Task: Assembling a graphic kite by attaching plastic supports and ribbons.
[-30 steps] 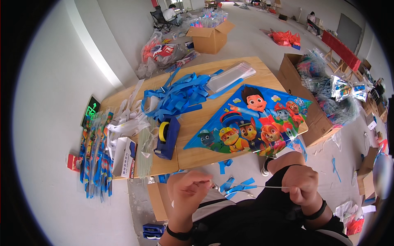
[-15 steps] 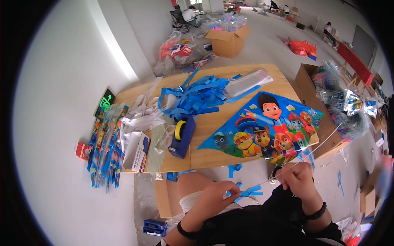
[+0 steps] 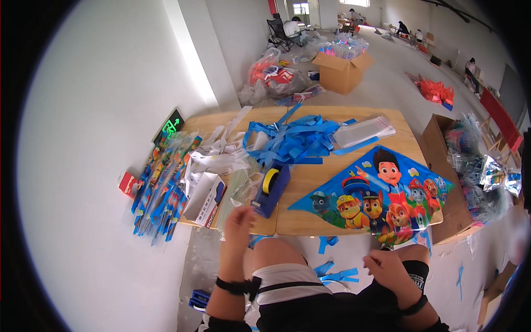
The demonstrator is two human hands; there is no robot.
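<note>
My left hand [image 3: 239, 226] is blurred by motion at the table's near edge, beside a bundle of thin pale rods [image 3: 235, 191] and a blue tape dispenser [image 3: 272, 193] with a yellow core. Its fingers are smeared. My right hand [image 3: 387, 268] is curled closed above my lap, just below the near edge of a blue kite sheet [image 3: 359, 188] printed with cartoon figures; anything inside its fingers is hidden. The kite lies spread over the right part of the table, its lower edge overhanging.
A heap of blue ribbon [image 3: 301, 138], clear plastic sleeves [image 3: 365, 130], white strips [image 3: 221, 157] and an open white box [image 3: 204, 202] cover the table. Packed kites [image 3: 163, 191] lie along the wall. Cardboard boxes [image 3: 437, 149] stand right and behind [image 3: 342, 74]. People sit far off.
My left hand has moved from my lap up and left to the pale rods. The thin white rod at my right hand no longer shows. The whole view has shifted.
</note>
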